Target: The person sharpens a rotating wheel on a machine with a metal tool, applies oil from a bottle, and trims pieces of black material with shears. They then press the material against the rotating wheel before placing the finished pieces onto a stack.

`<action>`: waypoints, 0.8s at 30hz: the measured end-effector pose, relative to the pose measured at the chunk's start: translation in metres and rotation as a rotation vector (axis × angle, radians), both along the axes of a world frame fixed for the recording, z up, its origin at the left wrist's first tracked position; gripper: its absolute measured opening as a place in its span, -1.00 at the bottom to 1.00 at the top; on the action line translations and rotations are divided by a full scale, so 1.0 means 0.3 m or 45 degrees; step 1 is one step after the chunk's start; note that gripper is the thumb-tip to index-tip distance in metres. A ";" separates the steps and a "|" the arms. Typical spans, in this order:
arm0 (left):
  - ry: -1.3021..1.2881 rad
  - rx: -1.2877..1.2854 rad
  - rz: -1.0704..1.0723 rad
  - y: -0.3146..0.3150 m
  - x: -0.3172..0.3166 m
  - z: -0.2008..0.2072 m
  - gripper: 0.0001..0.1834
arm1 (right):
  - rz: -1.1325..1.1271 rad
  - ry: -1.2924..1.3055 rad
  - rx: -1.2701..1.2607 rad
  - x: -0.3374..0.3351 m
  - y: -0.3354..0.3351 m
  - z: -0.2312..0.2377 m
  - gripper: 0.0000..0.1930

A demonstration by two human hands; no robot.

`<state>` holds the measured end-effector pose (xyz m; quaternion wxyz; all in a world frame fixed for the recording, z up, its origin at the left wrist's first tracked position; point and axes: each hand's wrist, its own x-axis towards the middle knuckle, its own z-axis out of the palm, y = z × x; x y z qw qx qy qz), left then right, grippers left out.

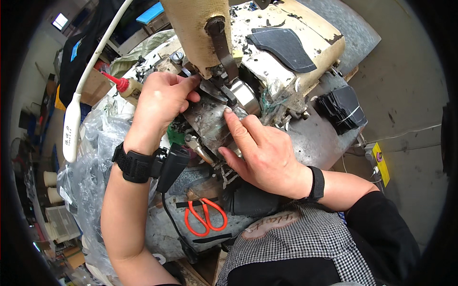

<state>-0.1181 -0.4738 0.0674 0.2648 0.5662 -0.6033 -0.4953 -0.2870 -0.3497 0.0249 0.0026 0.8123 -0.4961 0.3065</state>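
Observation:
A cream-painted machine [198, 28] with a worn, chipped finish stands before me; it looks like a leather skiving machine. Under its head are a dark presser foot [213, 90] and a shiny metal drum [245, 95]. My left hand [167, 93] is closed beside the foot, thumb and fingers pinched together; what lies between them is hidden. On the scuffed metal plate [210, 121] in front of the foot rests the index fingertip of my right hand [267, 155]. That hand's thumb and index finger are apart, its other fingers bent, with nothing visible in them.
Orange-handled scissors [205, 217] lie near me, beside dark pieces [253, 200]. A banded stack of black pieces [341, 109] sits on the right, and a black cut piece [284, 47] on the machine top. Left are clear plastic bags [98, 181], a red-tipped bottle [125, 87] and a hanging white lamp [72, 128].

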 end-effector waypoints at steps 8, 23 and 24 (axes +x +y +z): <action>-0.141 -0.047 -0.037 -0.015 0.011 -0.017 -0.77 | 0.010 -0.139 0.044 -0.046 -0.061 0.067 -0.50; -0.246 -0.120 -0.036 -0.018 0.003 -0.016 -0.70 | 0.167 0.204 0.094 -0.087 -0.144 0.131 -0.57; -0.252 -0.125 -0.022 -0.017 0.004 -0.019 -0.70 | 0.174 0.207 0.097 -0.087 -0.149 0.128 -0.57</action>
